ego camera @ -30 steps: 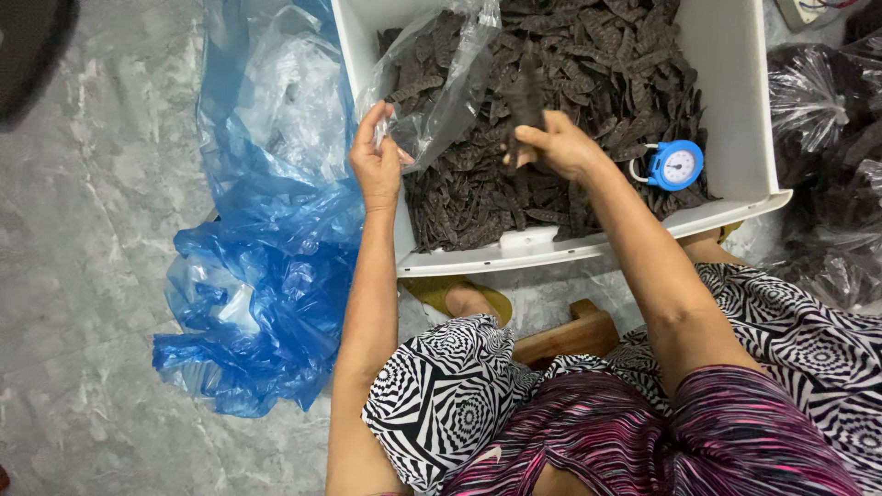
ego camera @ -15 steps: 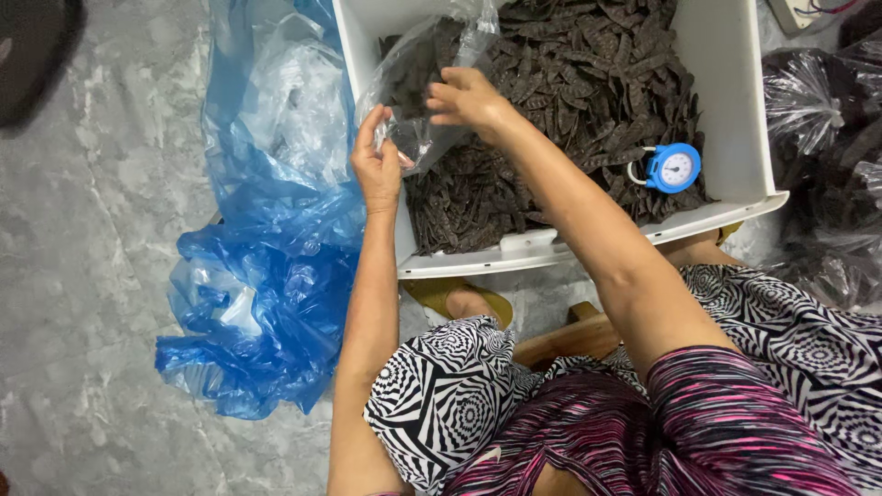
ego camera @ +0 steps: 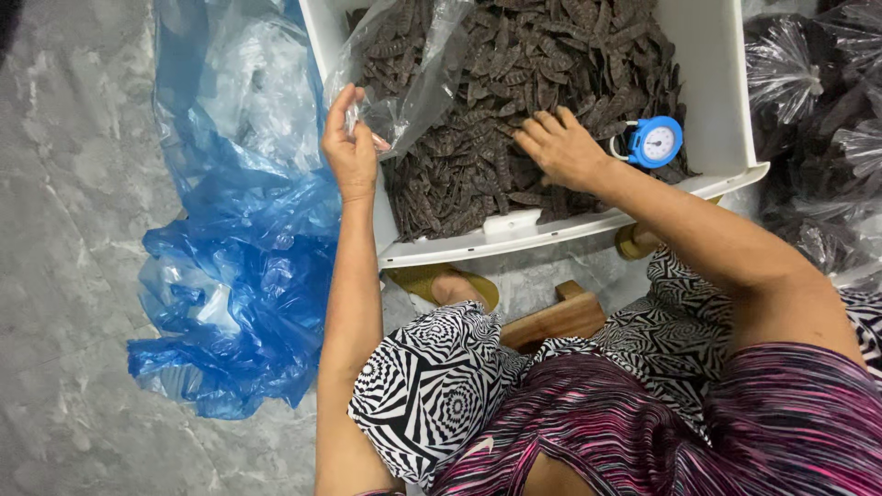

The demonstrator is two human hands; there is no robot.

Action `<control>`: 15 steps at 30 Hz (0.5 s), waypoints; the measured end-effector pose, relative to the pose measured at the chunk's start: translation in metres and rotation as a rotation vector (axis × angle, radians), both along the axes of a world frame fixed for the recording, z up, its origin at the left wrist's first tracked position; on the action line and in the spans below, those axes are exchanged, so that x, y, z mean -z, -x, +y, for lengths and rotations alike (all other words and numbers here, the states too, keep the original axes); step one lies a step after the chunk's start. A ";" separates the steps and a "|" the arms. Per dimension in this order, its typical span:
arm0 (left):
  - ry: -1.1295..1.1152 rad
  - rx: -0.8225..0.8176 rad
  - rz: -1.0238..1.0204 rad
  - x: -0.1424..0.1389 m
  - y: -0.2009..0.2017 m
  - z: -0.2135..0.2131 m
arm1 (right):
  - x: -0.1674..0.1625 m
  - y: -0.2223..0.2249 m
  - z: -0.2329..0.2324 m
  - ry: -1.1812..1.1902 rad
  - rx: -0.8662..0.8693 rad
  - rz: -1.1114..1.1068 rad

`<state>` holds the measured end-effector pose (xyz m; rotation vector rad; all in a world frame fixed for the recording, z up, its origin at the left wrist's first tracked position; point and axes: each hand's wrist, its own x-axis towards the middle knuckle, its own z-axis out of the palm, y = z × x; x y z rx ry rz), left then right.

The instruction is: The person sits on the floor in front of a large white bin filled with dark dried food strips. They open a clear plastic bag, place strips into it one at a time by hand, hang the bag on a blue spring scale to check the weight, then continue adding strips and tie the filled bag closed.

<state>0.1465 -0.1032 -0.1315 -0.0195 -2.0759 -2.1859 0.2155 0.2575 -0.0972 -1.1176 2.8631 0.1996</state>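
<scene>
A white plastic bin [ego camera: 726,110] in front of me is filled with dark brown dried pieces [ego camera: 542,64]. My left hand [ego camera: 351,152] pinches the edge of a clear plastic bag [ego camera: 413,73] and holds it up over the bin's left side; some dark pieces show inside it. My right hand [ego camera: 562,147] lies palm down on the heap, fingers curled among the pieces. A small blue round dial scale [ego camera: 656,140] rests on the heap just right of that hand.
A crumpled blue plastic sheet [ego camera: 230,276] lies on the grey floor to the left of the bin. Clear bags packed with dark pieces [ego camera: 818,119] stand at the right. A low wooden stool [ego camera: 560,317] and a yellow sandal [ego camera: 441,280] are under my knees.
My right hand has left the bag's mouth and dropped back right onto the heap near the scale. My left hand keeps the bag held up.
</scene>
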 end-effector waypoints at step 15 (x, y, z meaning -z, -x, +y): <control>0.008 0.009 0.001 -0.009 -0.003 -0.002 | 0.032 0.038 0.007 0.701 0.195 -0.156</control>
